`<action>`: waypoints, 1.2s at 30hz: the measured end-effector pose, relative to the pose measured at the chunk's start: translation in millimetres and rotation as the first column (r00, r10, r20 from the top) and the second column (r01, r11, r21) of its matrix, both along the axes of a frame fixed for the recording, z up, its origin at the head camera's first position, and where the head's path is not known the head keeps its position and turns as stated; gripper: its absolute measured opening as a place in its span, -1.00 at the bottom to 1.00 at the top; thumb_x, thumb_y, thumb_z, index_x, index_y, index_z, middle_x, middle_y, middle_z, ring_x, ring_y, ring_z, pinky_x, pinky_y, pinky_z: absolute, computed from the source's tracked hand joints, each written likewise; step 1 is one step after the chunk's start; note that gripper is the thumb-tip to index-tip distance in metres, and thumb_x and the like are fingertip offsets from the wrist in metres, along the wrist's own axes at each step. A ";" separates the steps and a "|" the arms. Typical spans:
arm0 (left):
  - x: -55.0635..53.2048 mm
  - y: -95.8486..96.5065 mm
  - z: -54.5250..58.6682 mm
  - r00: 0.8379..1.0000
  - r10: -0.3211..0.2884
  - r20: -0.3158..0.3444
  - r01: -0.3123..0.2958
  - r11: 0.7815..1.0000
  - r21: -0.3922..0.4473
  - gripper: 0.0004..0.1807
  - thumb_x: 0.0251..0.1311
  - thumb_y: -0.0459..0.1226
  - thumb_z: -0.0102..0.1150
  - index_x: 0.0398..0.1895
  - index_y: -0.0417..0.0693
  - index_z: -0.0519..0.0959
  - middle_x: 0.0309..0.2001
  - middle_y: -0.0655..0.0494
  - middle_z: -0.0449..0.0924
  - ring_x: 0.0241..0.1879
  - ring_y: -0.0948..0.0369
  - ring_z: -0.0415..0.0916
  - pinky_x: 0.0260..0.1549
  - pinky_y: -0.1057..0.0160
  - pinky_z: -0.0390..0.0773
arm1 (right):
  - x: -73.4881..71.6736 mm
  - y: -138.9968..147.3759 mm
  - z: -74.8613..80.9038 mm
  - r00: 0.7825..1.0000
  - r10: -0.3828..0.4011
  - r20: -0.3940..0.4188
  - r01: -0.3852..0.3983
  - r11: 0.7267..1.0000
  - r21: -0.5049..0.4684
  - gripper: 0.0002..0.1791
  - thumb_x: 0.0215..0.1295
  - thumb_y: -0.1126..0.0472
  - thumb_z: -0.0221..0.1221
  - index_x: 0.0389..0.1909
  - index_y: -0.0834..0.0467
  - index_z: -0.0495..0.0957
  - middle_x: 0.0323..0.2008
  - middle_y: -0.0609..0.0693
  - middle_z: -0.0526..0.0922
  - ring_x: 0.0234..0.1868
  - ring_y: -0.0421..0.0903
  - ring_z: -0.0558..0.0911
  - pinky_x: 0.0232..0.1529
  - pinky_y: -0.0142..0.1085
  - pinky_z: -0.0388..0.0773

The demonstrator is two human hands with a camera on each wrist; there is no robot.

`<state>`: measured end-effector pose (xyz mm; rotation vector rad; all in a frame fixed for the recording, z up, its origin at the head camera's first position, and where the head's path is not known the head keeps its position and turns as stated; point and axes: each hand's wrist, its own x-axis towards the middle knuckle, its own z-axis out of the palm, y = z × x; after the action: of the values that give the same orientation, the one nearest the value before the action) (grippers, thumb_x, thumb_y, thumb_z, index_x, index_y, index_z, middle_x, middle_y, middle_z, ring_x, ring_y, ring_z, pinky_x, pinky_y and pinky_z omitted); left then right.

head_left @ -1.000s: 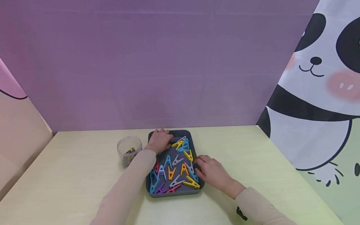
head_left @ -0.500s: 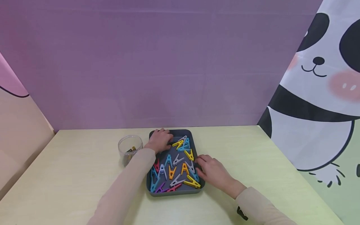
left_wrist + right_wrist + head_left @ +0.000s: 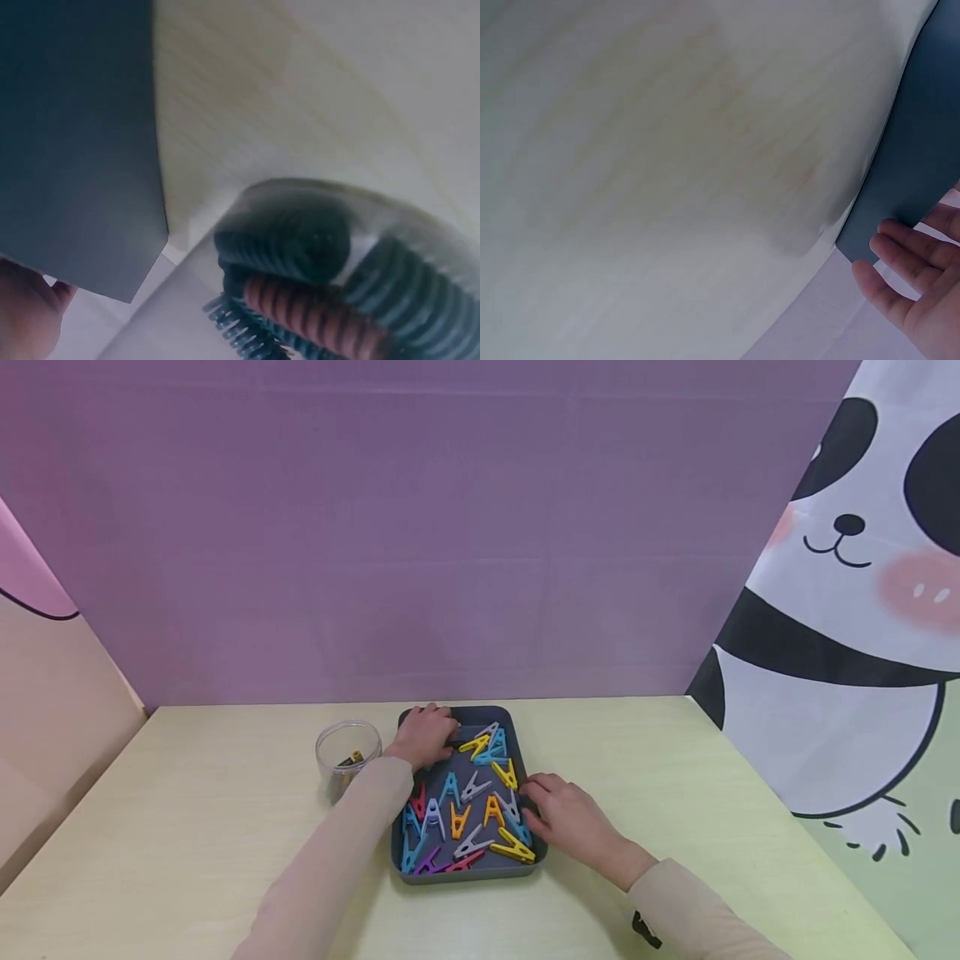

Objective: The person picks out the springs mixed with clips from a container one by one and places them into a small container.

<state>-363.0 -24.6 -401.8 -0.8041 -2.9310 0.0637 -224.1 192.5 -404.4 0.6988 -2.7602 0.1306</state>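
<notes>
A dark grey tray (image 3: pixel 468 875) holds many plastic spring clips in blue, yellow, orange, grey, red and purple. Over its far left corner, my left hand (image 3: pixel 425 735) has its fingers bent down inside; a small dark thing shows between thumb and forefinger, and I cannot tell whether they pinch it. A yellow clip (image 3: pixel 476 745) lies just right of that hand. At the tray's right rim rests my right hand (image 3: pixel 566 818); in the right wrist view its relaxed fingers (image 3: pixel 909 259) touch the outer wall (image 3: pixel 922 142).
A clear round jar (image 3: pixel 348 743) stands left of the tray, beside the left forearm. Ribbed, coil-like pieces (image 3: pixel 307 307), dark and reddish, lie inside it. The pale wooden table (image 3: pixel 187 827) ends at a purple backdrop (image 3: pixel 420 527).
The head view has shifted slightly. My left fingers have drawn back a little to the left over the tray; my right hand stays at the rim.
</notes>
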 end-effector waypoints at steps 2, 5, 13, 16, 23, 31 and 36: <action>1.4 -0.7 1.0 1.000 0.004 -0.006 -0.004 1.000 0.002 -0.76 0.04 -0.06 0.26 -0.23 0.11 0.62 -0.18 0.17 0.54 -0.11 0.16 0.38 0.05 0.11 0.37 | 0.3 -0.2 0.1 1.000 0.002 -0.006 -0.002 1.000 0.001 -0.70 0.11 0.11 0.22 -0.17 0.17 0.55 -0.13 0.04 0.57 -0.15 -0.07 0.56 -0.12 -0.21 0.55; 2.5 -1.6 2.5 1.000 0.003 -0.021 -0.002 1.000 0.007 -0.77 0.04 -0.08 0.25 -0.23 0.11 0.61 -0.19 0.17 0.55 -0.14 0.16 0.39 0.01 0.12 0.38 | 0.5 -0.2 -0.1 1.000 0.002 -0.011 -0.002 1.000 0.002 -0.71 0.11 0.12 0.22 -0.18 0.17 0.55 -0.14 0.04 0.57 -0.16 -0.07 0.56 -0.13 -0.21 0.55; 5.1 -3.2 9.9 0.999 0.021 -0.043 -0.020 0.999 0.027 -0.75 0.05 -0.09 0.25 -0.18 0.11 0.61 -0.19 0.17 0.61 -0.17 0.15 0.43 0.00 0.11 0.37 | -0.7 -0.4 -1.8 1.000 0.005 -0.022 -0.005 1.000 0.004 -0.71 0.11 0.11 0.21 -0.18 0.17 0.55 -0.14 0.04 0.58 -0.16 -0.07 0.56 -0.13 -0.21 0.56; 7.4 -4.9 13.4 0.998 0.027 -0.055 -0.025 0.999 0.026 -0.74 0.05 -0.09 0.25 -0.17 0.12 0.60 -0.19 0.17 0.62 -0.18 0.16 0.43 -0.01 0.14 0.36 | -0.5 -0.4 -1.8 1.000 0.003 -0.027 -0.003 1.000 0.003 -0.72 0.11 0.12 0.21 -0.18 0.17 0.56 -0.15 0.03 0.58 -0.16 -0.07 0.56 -0.14 -0.21 0.56; 15.6 -8.5 24.4 0.996 0.013 -0.084 -0.012 1.000 0.012 -0.76 0.07 -0.08 0.22 -0.18 0.13 0.59 -0.16 0.19 0.61 -0.15 0.16 0.44 -0.02 0.14 0.37 | -0.7 0.0 -3.4 1.000 -0.002 -0.017 0.002 1.000 0.005 -0.71 0.11 0.11 0.22 -0.18 0.17 0.55 -0.14 0.03 0.58 -0.16 -0.08 0.56 -0.13 -0.23 0.56; 26.3 -11.5 39.5 0.986 -0.014 -0.167 0.020 0.999 0.035 -0.76 0.04 -0.08 0.24 -0.20 0.13 0.60 -0.17 0.19 0.62 -0.17 0.16 0.44 -0.04 0.16 0.38 | -1.9 0.8 -4.0 1.000 0.003 -0.031 -0.003 1.000 0.007 -0.72 0.10 0.11 0.22 -0.19 0.16 0.55 -0.15 0.03 0.58 -0.17 -0.08 0.56 -0.14 -0.22 0.56; 36.0 -15.9 52.0 0.983 -0.037 -0.182 0.045 0.998 0.039 -0.76 0.05 -0.08 0.24 -0.21 0.13 0.60 -0.16 0.20 0.62 -0.13 0.16 0.44 -0.01 0.15 0.38 | -1.6 0.5 -4.0 1.000 0.000 -0.027 0.000 1.000 0.012 -0.72 0.11 0.11 0.22 -0.18 0.16 0.55 -0.14 0.02 0.57 -0.16 -0.09 0.56 -0.14 -0.22 0.56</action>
<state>-327.0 -40.5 -349.7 -0.8067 -2.7352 0.0664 -225.7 192.9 -408.4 0.6984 -2.7376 0.1045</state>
